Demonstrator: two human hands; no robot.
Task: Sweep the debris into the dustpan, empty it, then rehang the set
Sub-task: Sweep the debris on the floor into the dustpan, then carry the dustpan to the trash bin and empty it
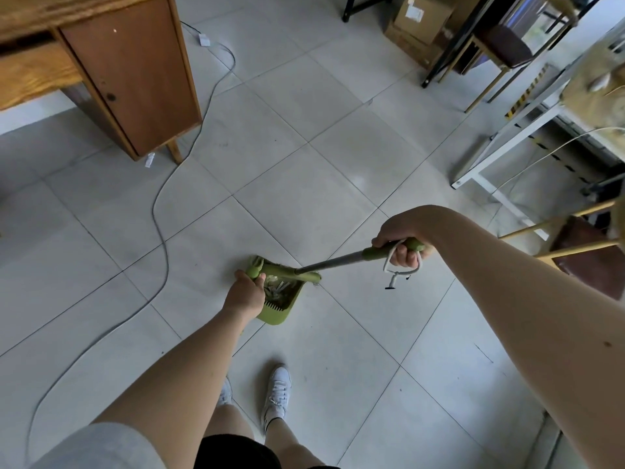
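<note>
A green dustpan stands on the tiled floor just ahead of my feet, with pale debris inside it. My left hand grips the green dustpan handle at its top. A green broom with a grey metal shaft lies across the dustpan's mouth, its head at the pan's far rim. My right hand is closed on the broom's green grip, where a white hanging cord loops down.
A wooden desk cabinet stands at the upper left, and a grey cable trails across the floor from it. Cardboard boxes, stools and a white metal frame line the right side. My white shoes are below the dustpan.
</note>
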